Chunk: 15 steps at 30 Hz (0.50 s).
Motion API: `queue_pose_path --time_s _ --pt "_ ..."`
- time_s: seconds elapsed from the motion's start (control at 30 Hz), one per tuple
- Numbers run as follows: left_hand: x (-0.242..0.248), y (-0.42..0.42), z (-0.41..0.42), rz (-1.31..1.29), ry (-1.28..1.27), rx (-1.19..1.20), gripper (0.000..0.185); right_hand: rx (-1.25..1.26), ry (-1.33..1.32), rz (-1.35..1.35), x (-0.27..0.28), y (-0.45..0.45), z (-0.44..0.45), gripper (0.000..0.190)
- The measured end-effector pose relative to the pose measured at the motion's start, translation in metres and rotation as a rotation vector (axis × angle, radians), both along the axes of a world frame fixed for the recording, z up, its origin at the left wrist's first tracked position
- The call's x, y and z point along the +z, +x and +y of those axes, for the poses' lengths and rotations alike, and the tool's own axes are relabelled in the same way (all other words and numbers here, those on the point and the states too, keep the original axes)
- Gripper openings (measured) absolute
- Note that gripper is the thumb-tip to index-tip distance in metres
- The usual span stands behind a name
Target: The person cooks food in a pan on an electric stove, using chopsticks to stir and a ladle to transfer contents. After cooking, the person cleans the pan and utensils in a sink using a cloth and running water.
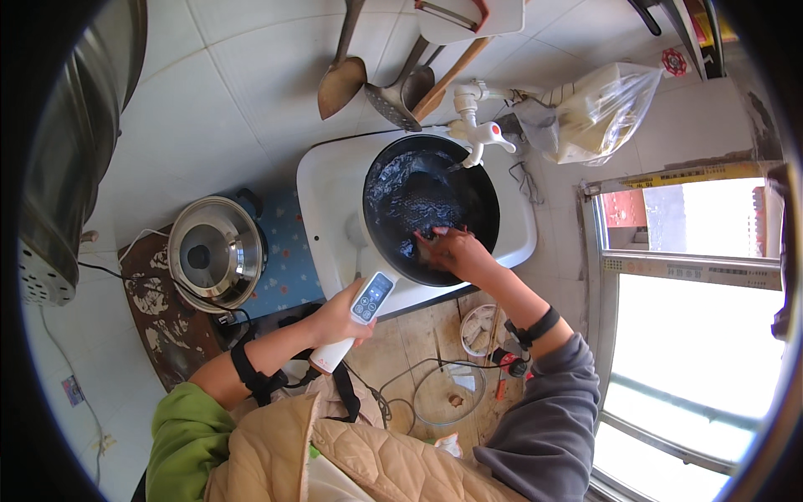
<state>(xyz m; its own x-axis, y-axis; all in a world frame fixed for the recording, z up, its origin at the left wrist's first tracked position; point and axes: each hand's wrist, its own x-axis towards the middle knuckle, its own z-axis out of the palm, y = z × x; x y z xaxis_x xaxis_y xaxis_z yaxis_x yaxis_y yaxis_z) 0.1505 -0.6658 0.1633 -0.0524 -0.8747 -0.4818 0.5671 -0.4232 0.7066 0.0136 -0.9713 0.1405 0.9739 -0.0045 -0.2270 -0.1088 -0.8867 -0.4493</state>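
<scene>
A black frying pan (478, 219) with water moving in it rests over a white sink (326, 182). My left hand (335, 320) is wrapped round its thick white handle (332, 355), which carries a dark panel with buttons and a lit display. Down in the pan, at its near side, is my right hand (461, 251), fingers bent into the water. Something pale shows under those fingers; what it is, and whether they grip it, is unclear. A white plastic tap (480, 135) with a lever reaches over the pan's far right rim, and water runs from its spout.
A lidded steel pot (216, 254) stands left on a blue patterned surface (282, 251). Ladles and a skimmer (392, 103) hang above the sink. A plastic bag (596, 119) hangs right of the tap, near a window (690, 263). Below lie a bowl (480, 329), a bottle (509, 363) and a glass lid (448, 392).
</scene>
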Motion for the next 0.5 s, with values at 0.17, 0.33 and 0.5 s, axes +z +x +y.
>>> queue_pose_path --time_s 0.17,0.33,0.5 --pt "0.004 -0.009 0.005 -0.002 0.025 0.026 0.078 -0.026 -0.405 -0.132 -0.033 0.03 -0.042 0.063" --pt "-0.003 -0.011 0.007 0.001 0.027 0.01 0.077 -0.089 -0.518 -0.067 -0.045 0.031 -0.008 0.065" --pt "-0.009 -0.01 0.008 -0.04 0.017 -0.006 0.079 -0.052 0.163 0.052 -0.046 0.015 0.002 0.046"
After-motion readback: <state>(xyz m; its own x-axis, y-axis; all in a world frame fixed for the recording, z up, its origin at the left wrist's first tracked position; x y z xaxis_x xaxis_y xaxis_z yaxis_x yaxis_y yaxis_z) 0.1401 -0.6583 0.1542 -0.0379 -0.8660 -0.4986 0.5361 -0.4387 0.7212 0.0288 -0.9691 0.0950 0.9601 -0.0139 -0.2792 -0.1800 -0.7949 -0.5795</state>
